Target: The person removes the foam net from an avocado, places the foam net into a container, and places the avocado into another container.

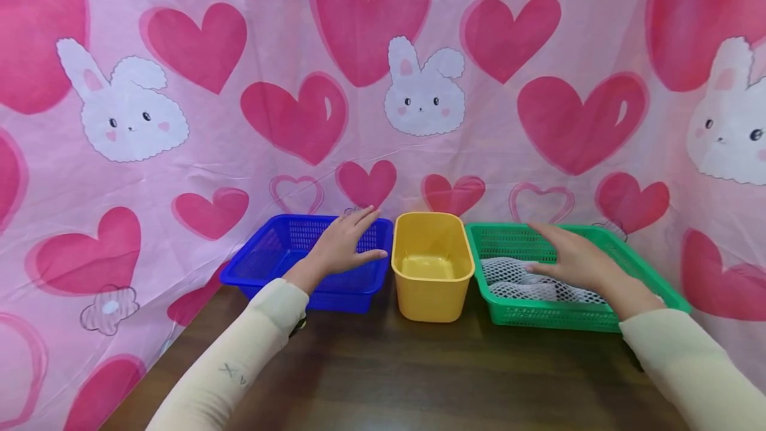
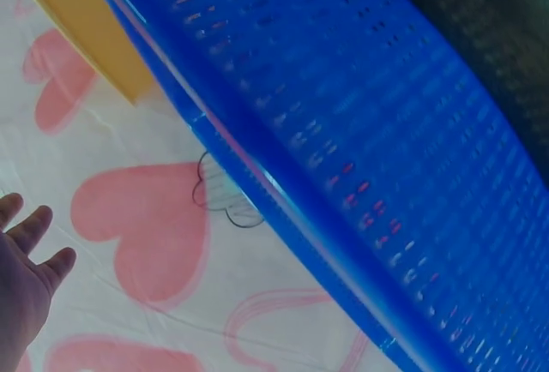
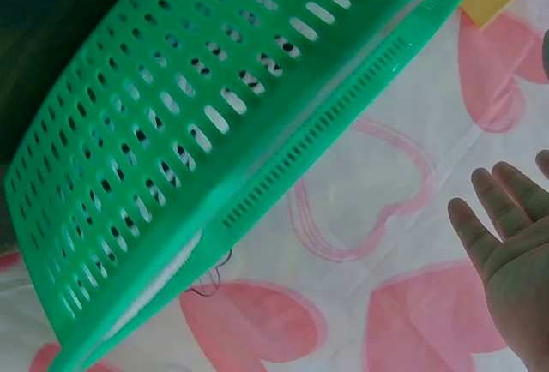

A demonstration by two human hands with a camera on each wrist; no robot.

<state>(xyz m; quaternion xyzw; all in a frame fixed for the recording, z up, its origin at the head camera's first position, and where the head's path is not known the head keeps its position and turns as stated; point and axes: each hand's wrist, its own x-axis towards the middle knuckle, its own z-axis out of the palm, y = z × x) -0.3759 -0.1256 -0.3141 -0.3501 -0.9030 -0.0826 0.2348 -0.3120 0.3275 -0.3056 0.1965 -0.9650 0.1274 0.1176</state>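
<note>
In the head view my left hand (image 1: 341, 245) hovers over the right part of a blue basket (image 1: 353, 301), fingers extended and holding nothing. My right hand (image 1: 574, 258) is held above a green basket (image 1: 556, 314), its fingers also extended and empty. Grey-white mesh fabric (image 1: 509, 278) lies inside the green basket, partly hidden by the right hand. Between the two baskets stands a yellow bin (image 1: 429, 301) with nothing visible in it. The left wrist view shows the left hand (image 2: 30, 278) with fingers spread; the right wrist view shows the right hand (image 3: 519, 261) likewise.
A brown wooden table (image 1: 383, 371) carries the three containers side by side near its far edge. Behind and at both sides hangs a pink cloth (image 1: 371, 125) with hearts and rabbit faces, close against the containers' backs.
</note>
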